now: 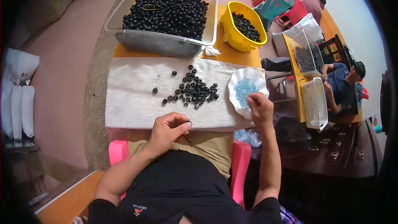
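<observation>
Seated, lap nearest the camera, pink chair arms (241,157) showing on both sides. Left hand (168,129) is hovering at the near edge of the white cloth (128,95), fingers curled, thumb and forefinger pinching a small dark ring (190,121); grip clenched on it. Right hand (260,108) is reaching over the near rim of the white scalloped dish (236,84), fingertips pressed together above the pale blue beads (244,89) lying in it; whether anything is pinched there, cannot tell. Dish is sitting at the right end of the cloth, partly overhanging the table (232,54) edge. Just left of the dish, a loose heap of black ring beads (194,89) is lying on the cloth, with a few strays toward the left. Beyond the cloth, a clear plastic tub (166,43) is standing on the orange table, piled with the same black rings. To its right, a yellow bowl (238,37) is holding a smaller amount of them. Further right, at another table, a person in a blue shirt (342,85) is sitting beside a white perforated basket (315,101).
</observation>
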The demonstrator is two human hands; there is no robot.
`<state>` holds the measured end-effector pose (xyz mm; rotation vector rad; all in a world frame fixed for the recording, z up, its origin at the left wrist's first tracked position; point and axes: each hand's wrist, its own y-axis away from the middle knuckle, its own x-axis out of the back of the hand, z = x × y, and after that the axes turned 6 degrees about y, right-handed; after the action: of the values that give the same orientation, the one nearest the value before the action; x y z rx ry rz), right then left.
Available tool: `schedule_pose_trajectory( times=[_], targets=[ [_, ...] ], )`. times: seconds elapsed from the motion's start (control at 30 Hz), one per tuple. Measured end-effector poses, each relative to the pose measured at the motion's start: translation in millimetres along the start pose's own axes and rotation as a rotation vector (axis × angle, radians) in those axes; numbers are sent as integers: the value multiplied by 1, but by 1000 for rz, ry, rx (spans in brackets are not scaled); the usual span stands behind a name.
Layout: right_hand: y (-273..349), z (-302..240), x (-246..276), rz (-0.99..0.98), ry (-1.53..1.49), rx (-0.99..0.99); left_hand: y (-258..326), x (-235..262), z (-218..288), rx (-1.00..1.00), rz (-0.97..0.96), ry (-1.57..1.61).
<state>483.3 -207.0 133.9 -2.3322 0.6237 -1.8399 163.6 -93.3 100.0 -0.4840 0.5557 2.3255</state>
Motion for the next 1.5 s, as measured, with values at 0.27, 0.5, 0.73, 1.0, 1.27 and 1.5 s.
schedule_pose_trajectory(
  times=[0.27, 0.5, 0.73, 1.0, 1.27, 1.5],
  targets=[
    [7, -27, -32, 60, -529, -249, -7, 5, -2, -8, -9, 28],
    [-6, -93, -35, -137, -917, -307, -15, 0, 6, 0, 3, 74],
    [-10, -121, -44, -291, -1048, -217, -21, -6, 8, 6, -45, 87],
    [-10, -131, -52, -285, -1167, -208, -20, -2, 4, 33, -131, 276],
    [0, -131, -53, -482, -1308, -458, -17, -1, 4, 61, -137, 297],
    [8, -141, -56, -325, -1341, -453, -12, 1, 1, 56, -175, 238]
  ],
)
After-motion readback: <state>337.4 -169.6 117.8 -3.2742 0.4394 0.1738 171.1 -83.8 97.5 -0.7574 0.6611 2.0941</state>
